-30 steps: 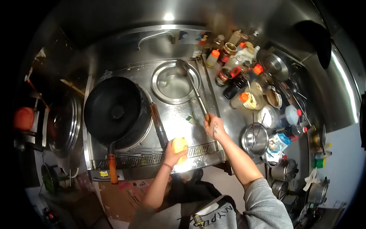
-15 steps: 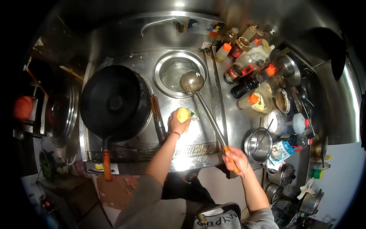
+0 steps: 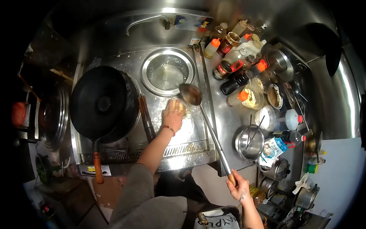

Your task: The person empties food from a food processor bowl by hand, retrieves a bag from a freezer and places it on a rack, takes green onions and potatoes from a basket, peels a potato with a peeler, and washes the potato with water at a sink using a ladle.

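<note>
My left hand (image 3: pixel 174 116) presses a yellow sponge or cloth (image 3: pixel 176 105) flat on the steel worktop (image 3: pixel 158 110), just below a round steel basin (image 3: pixel 167 74) holding clear water. Only the yellow thing's upper part shows between and beyond my fingers. In my right hand (image 3: pixel 238 186), past the worktop's front edge, is the wooden end of a long ladle (image 3: pixel 215 141). Its bowl hangs near the basin's lower right rim, to the right of my left hand. A brush with a dark handle (image 3: pixel 147 122) lies left of my left hand.
On the left a black wok (image 3: pixel 100 101) rests on the stove, its wooden handle toward me. Sauce bottles (image 3: pixel 212 47) and jars crowd the right counter, with a steel bowl (image 3: pixel 249 143) holding utensils nearer me. A faucet (image 3: pixel 146 20) is at the back.
The ladle was pulled back from the basin, and my right hand moved down toward me with it. My left hand moved the yellow thing up the worktop and now lies flatter over it.
</note>
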Demonstrator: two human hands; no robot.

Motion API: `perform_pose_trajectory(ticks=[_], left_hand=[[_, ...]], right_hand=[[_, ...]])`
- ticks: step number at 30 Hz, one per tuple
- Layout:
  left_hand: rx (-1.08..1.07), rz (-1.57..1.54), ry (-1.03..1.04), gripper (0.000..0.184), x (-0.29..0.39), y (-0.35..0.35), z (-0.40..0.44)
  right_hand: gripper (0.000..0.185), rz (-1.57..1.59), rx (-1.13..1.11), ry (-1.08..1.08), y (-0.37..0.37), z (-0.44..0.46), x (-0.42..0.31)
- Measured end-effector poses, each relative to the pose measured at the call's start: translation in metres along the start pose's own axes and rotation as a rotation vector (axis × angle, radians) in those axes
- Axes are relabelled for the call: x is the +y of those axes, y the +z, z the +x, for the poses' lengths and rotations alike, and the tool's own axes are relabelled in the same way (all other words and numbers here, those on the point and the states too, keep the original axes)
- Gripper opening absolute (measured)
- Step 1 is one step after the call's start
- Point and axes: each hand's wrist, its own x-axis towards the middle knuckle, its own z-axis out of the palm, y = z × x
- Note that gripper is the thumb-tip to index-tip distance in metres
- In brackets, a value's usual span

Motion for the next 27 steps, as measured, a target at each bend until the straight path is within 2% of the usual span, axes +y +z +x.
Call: perform_pose_trajectory(ticks=[1, 3, 4, 5, 8, 10, 12, 13, 14, 15, 17, 19, 20, 21, 22, 23, 25, 27], left_hand=[[-0.190, -0.043, -0.162, 0.051, 0.006, -0.011, 0.003], [-0.371, -0.055, -0.328, 0.077, 0.009, -0.016, 0.007], [-0.369, -0.056, -0.325, 0.077, 0.002, -0.006, -0.001], [-0.299, -0.267, -0.380, 0.086, -0.009, 0.009, -0.013], [-0.381, -0.446, -0.585, 0.107, -0.012, -0.029, -0.028], [-0.428, -0.548, -0.628, 0.106, -0.015, -0.033, -0.041], [-0.468, -0.591, -0.670, 0.107, -0.016, -0.042, -0.046], [-0.471, -0.561, -0.638, 0.107, -0.018, -0.044, -0.050], [-0.318, -0.418, -0.554, 0.106, -0.017, -0.036, -0.056], [-0.164, -0.254, -0.487, 0.107, -0.016, -0.030, -0.061], [-0.108, -0.357, -0.529, 0.103, -0.035, 0.027, -0.046], [-0.041, -0.482, -0.578, 0.100, -0.037, 0.042, -0.028], [-0.205, -0.491, -0.665, 0.093, -0.034, 0.036, -0.014], [-0.371, -0.499, -0.745, 0.086, -0.030, 0.027, -0.001], [-0.371, -0.515, -0.748, 0.086, -0.026, 0.017, 0.005], [-0.477, -0.476, -0.709, 0.082, -0.020, 0.004, 0.009], [-0.519, -0.422, -0.672, 0.067, -0.005, -0.032, 0.016], [-0.523, -0.408, -0.604, 0.061, 0.001, -0.053, 0.016]], right_hand=[[0.046, -0.032, 0.025, -0.051, -0.001, 0.010, -0.002], [0.045, -0.067, 0.075, -0.158, -0.005, 0.037, -0.014], [0.044, -0.088, 0.088, -0.190, 0.002, 0.064, -0.014], [0.042, -0.110, 0.100, -0.222, 0.008, 0.091, -0.014], [0.038, -0.065, 0.067, -0.170, 0.023, 0.177, -0.064], [0.030, -0.079, 0.085, -0.332, 0.057, 0.224, -0.051], [0.020, 0.593, -0.315, 0.117, 0.076, 0.250, -0.055], [0.017, 0.833, -0.379, 0.204, 0.079, 0.251, -0.058], [0.017, 0.834, -0.391, 0.208, 0.080, 0.247, -0.058], [0.019, 1.027, -0.458, 0.279, 0.076, 0.241, -0.057], [0.026, 1.310, -0.560, 0.391, 0.069, 0.224, -0.058], [0.027, 1.309, -0.550, 0.411, 0.058, 0.193, -0.057], [0.028, 1.320, -0.533, 0.418, 0.052, 0.180, -0.052], [0.029, 1.172, -0.484, 0.314, 0.052, 0.170, -0.030], [0.029, 1.065, -0.455, 0.252, 0.048, 0.152, -0.014], [0.029, 0.956, -0.421, 0.197, 0.043, 0.134, 0.000], [0.028, 0.793, -0.367, 0.137, 0.028, 0.093, 0.020], [0.027, 0.698, -0.328, 0.106, 0.024, 0.054, 0.035]])
